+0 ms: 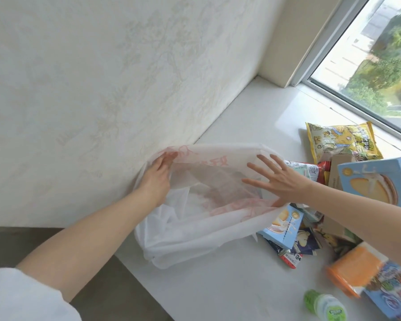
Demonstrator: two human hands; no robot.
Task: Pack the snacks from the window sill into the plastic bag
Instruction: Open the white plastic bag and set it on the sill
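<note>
Plastic bag (195, 228) mid-frame — thin, see-through white, faded red print — mouth held open, left hand (156, 179) gripping its rim, right hand (278, 179) fingers spread flat inside.

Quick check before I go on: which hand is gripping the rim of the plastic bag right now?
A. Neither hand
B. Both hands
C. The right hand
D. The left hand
D: the left hand has its grip on the far rim of the plastic bag, while the right hand is spread with straight fingers at the bag's mouth.
</note>
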